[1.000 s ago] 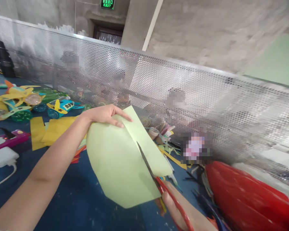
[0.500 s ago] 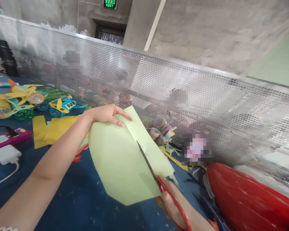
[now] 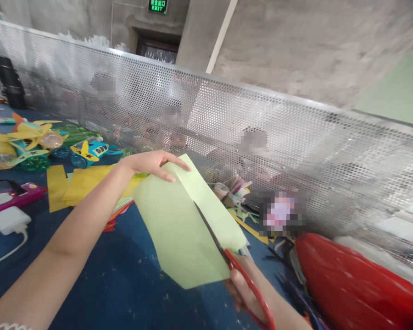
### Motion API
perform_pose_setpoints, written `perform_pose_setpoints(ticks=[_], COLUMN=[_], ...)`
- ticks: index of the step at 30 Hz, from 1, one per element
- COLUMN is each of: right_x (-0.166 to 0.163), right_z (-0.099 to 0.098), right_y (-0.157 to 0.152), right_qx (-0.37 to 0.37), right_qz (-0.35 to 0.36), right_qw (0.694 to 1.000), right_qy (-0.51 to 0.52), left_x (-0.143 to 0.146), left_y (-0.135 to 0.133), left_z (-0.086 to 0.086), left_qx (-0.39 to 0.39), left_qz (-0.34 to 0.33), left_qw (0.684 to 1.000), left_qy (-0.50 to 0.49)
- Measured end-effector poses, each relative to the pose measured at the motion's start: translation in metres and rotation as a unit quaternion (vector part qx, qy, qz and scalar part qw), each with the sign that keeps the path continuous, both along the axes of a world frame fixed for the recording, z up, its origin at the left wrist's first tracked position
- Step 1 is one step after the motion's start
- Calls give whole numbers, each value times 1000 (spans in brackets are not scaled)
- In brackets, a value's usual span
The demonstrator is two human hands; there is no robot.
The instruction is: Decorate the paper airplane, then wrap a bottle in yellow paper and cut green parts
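Observation:
A pale green sheet of paper [image 3: 172,229] is held above the blue table. My left hand [image 3: 154,164] grips its far edge, thumb and fingers lying along the upper side. In my right hand [image 3: 248,288] are red-handled scissors [image 3: 234,263], fingers wrapped in the handles. The dark blades lie along a cut line in the sheet, pointing away toward my left hand. A strip of the same paper [image 3: 220,206] is on the right of the blades. The undersides of both hands are partly hidden.
Yellow paper pieces [image 3: 86,183] lie left, beyond a purple power strip [image 3: 17,198] with a white charger [image 3: 9,221]. Plastic-bottle toy planes [image 3: 89,153] stand at the far left. A perforated metal partition [image 3: 141,96] runs behind. A red plastic bag [image 3: 351,275] sits at right.
The left part of the sheet has swung inward to the right and curves down more. Both hands stay almost in place, with the scissors still in the paper.

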State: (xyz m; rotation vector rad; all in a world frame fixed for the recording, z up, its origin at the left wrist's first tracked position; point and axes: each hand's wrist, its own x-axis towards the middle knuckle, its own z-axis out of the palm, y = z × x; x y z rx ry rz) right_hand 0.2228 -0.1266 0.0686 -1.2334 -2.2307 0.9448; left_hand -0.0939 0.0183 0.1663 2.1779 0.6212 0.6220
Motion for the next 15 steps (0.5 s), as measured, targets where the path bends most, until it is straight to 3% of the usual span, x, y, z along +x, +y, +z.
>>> perform_pose_setpoints(ticks=[5,9,15], right_x=[-1,-9,-8], right_z=[19,32,21], right_y=[-8,-14,-14], right_qx=[90,99,87], right_qz=[30,30,25], right_qw=[993,990,991], right_qy=[-75,-95,-99], left_x=[-1,3,12], left_y=[1,1,-1], left_z=[-1,-1,-4], left_qx=[0,9,-21], left_qz=[-56,-76,-120], left_qw=[998,996,991], left_qy=[34,55,54])
